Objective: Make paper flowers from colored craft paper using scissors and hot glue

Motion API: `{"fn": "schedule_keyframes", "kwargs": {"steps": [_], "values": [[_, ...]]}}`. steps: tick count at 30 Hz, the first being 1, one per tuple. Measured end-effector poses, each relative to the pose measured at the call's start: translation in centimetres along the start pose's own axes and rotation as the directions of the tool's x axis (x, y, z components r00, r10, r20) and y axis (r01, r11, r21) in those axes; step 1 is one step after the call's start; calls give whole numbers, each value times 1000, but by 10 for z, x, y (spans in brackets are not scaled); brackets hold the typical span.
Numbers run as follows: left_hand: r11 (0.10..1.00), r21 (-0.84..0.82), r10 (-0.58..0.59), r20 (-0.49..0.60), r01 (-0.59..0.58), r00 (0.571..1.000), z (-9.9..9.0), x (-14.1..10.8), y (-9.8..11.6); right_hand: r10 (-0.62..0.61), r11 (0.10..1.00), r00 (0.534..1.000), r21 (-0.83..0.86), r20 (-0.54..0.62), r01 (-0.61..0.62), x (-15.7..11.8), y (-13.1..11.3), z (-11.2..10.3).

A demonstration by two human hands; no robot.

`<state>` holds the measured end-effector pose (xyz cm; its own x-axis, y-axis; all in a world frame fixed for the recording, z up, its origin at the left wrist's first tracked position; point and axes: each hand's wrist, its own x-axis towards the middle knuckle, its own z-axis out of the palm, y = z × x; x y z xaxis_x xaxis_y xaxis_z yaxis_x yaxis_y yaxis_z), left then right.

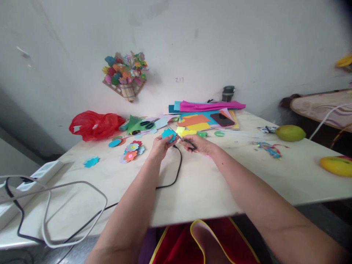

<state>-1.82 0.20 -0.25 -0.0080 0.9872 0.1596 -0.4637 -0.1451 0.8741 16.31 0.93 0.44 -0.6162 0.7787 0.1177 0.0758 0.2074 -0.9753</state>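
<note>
Between the fingers of my left hand [159, 147] is a blue paper flower [168, 135], held above the table. My right hand [196, 143] grips a pair of scissors [189, 144] by its dark handles, with the blades pointing up and left beside the flower's right edge. Whether the blades touch the paper I cannot tell. To the left lie another blue paper flower [91, 161] and a cluster of coloured paper flowers [132, 151]. Blue and orange paper circles [115, 142] rest behind them.
A second pair of scissors [148, 124] lies on green paper near a red plastic bag [95, 124]. Coloured sheets [195, 121] and a phone [222, 119] are at the back. A black cable [180, 167] runs under my hands. A power strip [44, 174] stands left, a mango [290, 132] right.
</note>
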Motion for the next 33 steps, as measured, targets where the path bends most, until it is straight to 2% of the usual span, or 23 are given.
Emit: {"fn": "schedule_keyframes", "kwargs": {"steps": [7,12,16,21,26,29,33], "values": [[999,45,-12,13,11,1000,0,-3,3,-21,1000,1000,13,-23,21,-6,-4,-3],[998,65,-13,19,11,1000,1,-3,3,-42,996,989,71,-142,53,0,1,-3],[997,79,-27,27,25,999,3,-4,3,-21,985,963,160,-267,66,8,4,1],[996,86,-35,20,33,999,5,-4,1,-12,982,927,170,-375,81,13,2,11],[995,84,-53,74,47,996,7,-6,-1,-4,976,870,188,-493,111,15,-3,17],[991,119,-74,83,64,994,6,-7,-1,-26,972,850,184,-526,144,15,-5,16],[980,186,-88,84,71,993,4,-7,0,-67,970,851,166,-520,178,17,-2,11]]}}
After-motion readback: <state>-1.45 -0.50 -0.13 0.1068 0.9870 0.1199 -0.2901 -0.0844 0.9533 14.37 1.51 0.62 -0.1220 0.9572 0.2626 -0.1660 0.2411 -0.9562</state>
